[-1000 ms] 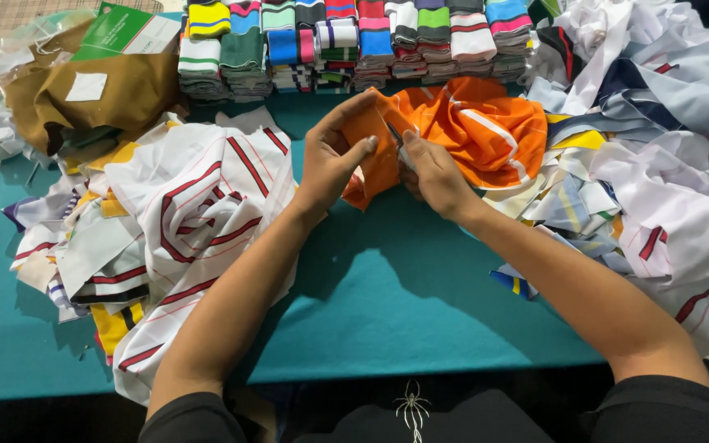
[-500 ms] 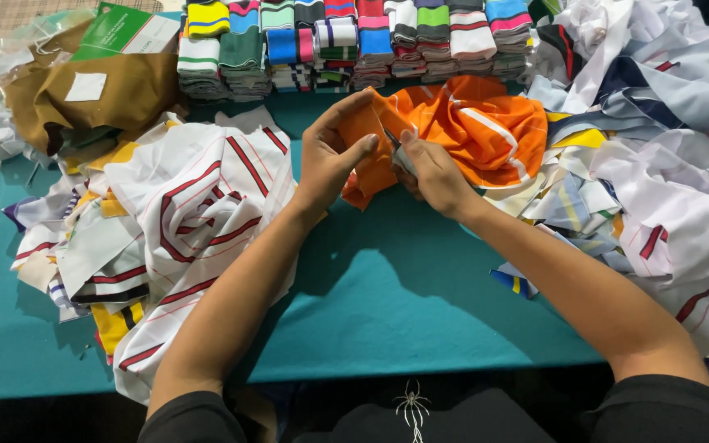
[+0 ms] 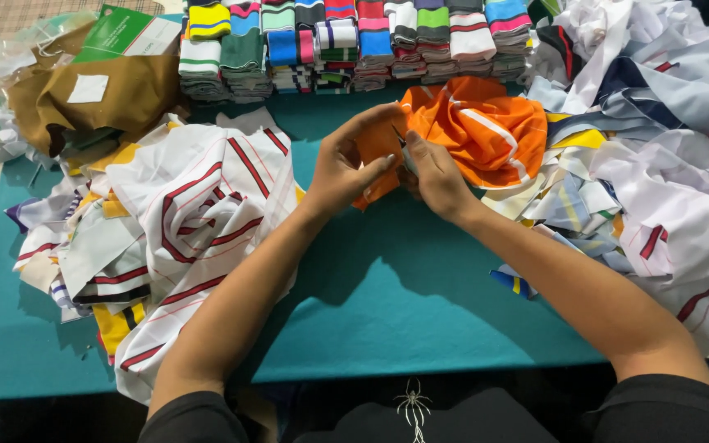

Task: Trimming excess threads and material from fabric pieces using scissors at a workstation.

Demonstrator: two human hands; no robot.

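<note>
An orange garment (image 3: 473, 131) with thin white stripes is bunched at the far middle of the teal table (image 3: 420, 303), just in front of the stacked goods. Its near left edge is gripped by both hands, which are brought close together, almost touching. The left hand (image 3: 346, 164) is closed on the cloth, its fingers curled over the top of the fold and its thumb stretched toward the other hand. The right hand (image 3: 435, 174) is pinched on the same edge from the right, and a small dark object is seen between the two hands; what it is cannot be told.

A heap of white cloth pieces with red stripes (image 3: 182, 221) is spread over the left part of the table, with yellow and grey bits mixed in. A larger heap of white and pale blue garments (image 3: 658, 164) is piled on the right, touching the orange garment. Along the far edge, stacks of folded striped knit bands (image 3: 338, 41) in many colours are lined up in a row. At the far left, a brown cloth bundle (image 3: 100, 98) is set with a green and white card (image 3: 125, 33) lying on it.
</note>
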